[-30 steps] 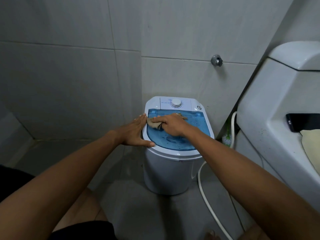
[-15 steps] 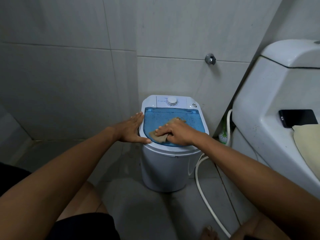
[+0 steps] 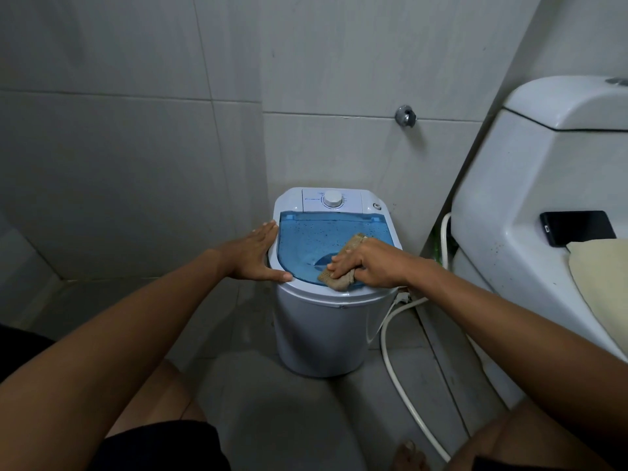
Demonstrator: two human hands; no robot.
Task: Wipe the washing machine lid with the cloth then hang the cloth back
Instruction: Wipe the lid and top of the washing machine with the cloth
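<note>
At centre frame my right hand (image 3: 368,265) presses the beige cloth (image 3: 334,280) flat on the near right of the blue washing machine lid (image 3: 306,246), fingers curled over it; it looks soft and light, best bunched mid-fold; my left hand (image 3: 256,254) lies spread on the lid's left rim, gripping nothing.

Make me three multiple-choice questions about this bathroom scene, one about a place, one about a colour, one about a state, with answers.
1. Where does the black phone lie?
A on the white toilet
B on the floor
C on the machine

2. What colour is the washing machine's translucent lid?
A green
B blue
C red

3. What is the right hand doing?
A hanging empty
B turning the dial
C pressing the tan cloth on the lid

Answers: 1 A, the phone rests on the toilet's ledge. 2 B, the lid is clearly blue. 3 C, the cloth lies under the hand's fingers, near the lid's front edge.
</note>
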